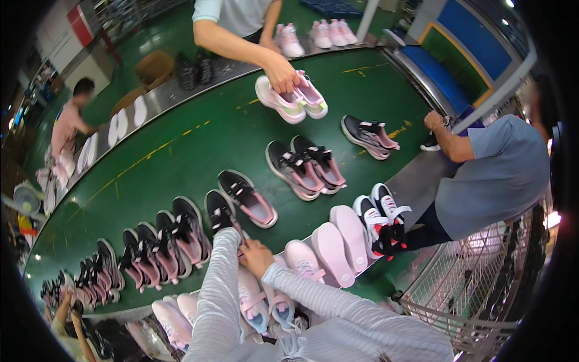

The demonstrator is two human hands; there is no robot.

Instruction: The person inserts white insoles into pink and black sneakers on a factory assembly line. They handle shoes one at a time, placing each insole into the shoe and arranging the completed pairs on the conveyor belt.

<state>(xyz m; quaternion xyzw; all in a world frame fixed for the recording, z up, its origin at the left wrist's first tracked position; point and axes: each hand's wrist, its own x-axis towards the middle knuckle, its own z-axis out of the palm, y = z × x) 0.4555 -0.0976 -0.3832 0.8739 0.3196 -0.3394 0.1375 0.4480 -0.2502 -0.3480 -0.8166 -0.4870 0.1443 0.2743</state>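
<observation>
A black-and-pink shoe (pixel 219 208) lies just beyond my hands on the green table, its heel toward me. At that heel my right hand (pixel 256 257) is closed, with bent fingers pressed against it. My left sleeve reaches the same shoe; the left hand is hidden behind the cuff and the shoe, so its fingers do not show. Beside it lies a second black-and-pink shoe (pixel 246 198), untouched. Pale pink shoes with straps (pixel 253 300) stand below my wrists, close to my body.
Black-and-pink shoes (pixel 167 244) line the table's near edge leftward. More pairs (pixel 304 168) lie farther along. Opposite, a person's hand (pixel 282 72) holds two pink-white shoes (pixel 289 104). Upturned pink soles (pixel 333 253) and black-white-red shoes (pixel 381 220) sit right, near another person and a wire cart (pixel 458 286).
</observation>
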